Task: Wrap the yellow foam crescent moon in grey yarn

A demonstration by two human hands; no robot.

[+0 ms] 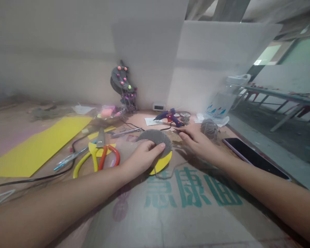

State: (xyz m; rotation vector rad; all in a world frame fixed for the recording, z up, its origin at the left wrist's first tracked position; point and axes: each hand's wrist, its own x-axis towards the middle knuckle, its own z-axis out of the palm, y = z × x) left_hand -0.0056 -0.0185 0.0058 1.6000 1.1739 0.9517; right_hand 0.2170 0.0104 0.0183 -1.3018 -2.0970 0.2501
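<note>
My left hand (147, 155) grips a flat, curved yellow piece (163, 163), its thumb lying on top. Grey yarn (155, 136) is wrapped closely over the far part of this piece, and the near part shows bare yellow. A loose strand of yarn (167, 177) trails from it onto the cardboard. To the right, my right hand (193, 137) is closed with its fingertips together, just in front of a dark blue glue gun (170, 116). Something small and dark shows at those fingertips, too blurred to name. Beside that hand rests a ball of grey yarn (209, 128).
Scissors (100, 151) with yellow and red handles lie left of my left hand, near a yellow sheet (43, 146). A phone (254, 156) and a water bottle (219, 101) are at the right. A grey crescent with coloured beads (119, 81) stands against the wall.
</note>
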